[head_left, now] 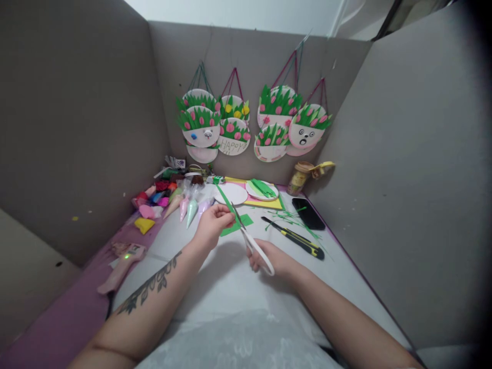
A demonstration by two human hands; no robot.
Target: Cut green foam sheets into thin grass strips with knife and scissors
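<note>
My left hand [216, 224] pinches a narrow strip of green paper [224, 196] that points up and away from me. White-handled scissors [257, 245] are in my right hand [267, 256], with the fingers around the handles. Their dark blades point up and left, close beside my left fingertips and the strip. Below the blades, green paper pieces [242, 224] lie on the white table. Thin green offcuts [290, 218] are scattered to the right.
A black and yellow box cutter [295, 238] and a phone [308, 213] lie at right. Behind are a plate of green strips [262, 189], a plain white plate [231, 194] and a cup [300, 178]. Clay bags [192, 211] and a pink glue gun [123, 269] sit left. Decorated plates [202, 125] hang on the back panel.
</note>
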